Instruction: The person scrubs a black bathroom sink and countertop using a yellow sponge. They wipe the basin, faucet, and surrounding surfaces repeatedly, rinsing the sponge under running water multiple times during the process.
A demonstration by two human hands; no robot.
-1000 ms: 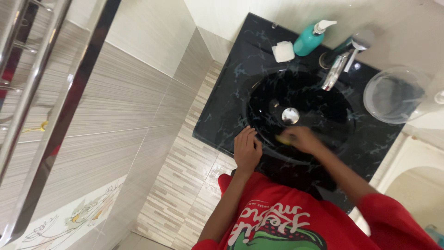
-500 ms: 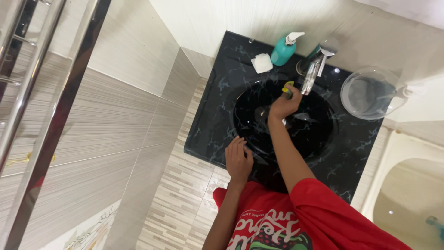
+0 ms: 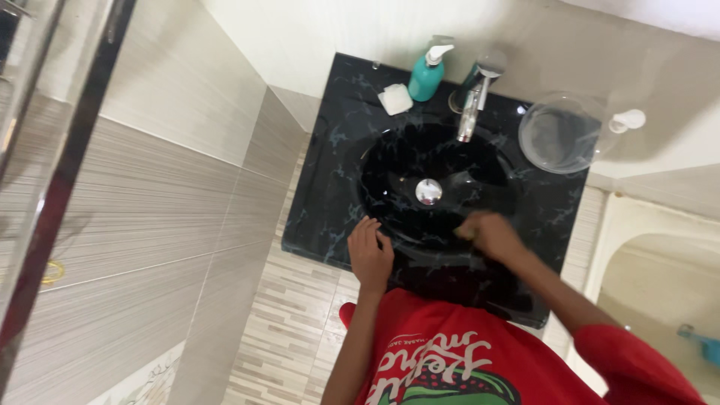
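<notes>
Grey-striped wall tiles and a pale brick-pattern floor frame a black marbled washbasin (image 3: 330, 217), seen from the head camera looking steeply down over a red printed shirt (image 3: 450, 360).

At the basin's near rim, the left hand (image 3: 370, 253) lies flat and relaxed, fingers spread and pointing away from the person toward the bowl, gripping nothing. Just to its right, the right hand (image 3: 489, 234) sits on the same near rim, blurred; its fingers look curled, but whether they close around anything cannot be told from this view.

Between and beyond the two hands, the chrome drain plug (image 3: 428, 192) sits at the bottom of the bowl. Farther from the hands, at the basin's far edge, the chrome tap (image 3: 472, 105) stands with its long axis running from the wall toward the person, its spout pointing down over the bowl toward the drain. Left of the tap stands a teal pump bottle (image 3: 426, 76), nozzle turned right toward the tap, and a white bar of soap (image 3: 395, 99) lies just beside the bottle. Beyond the right hand, on the basin's far right corner, rests a clear round bowl (image 3: 559, 135). A steel pole (image 3: 67, 180) crosses the picture's left side.
</notes>
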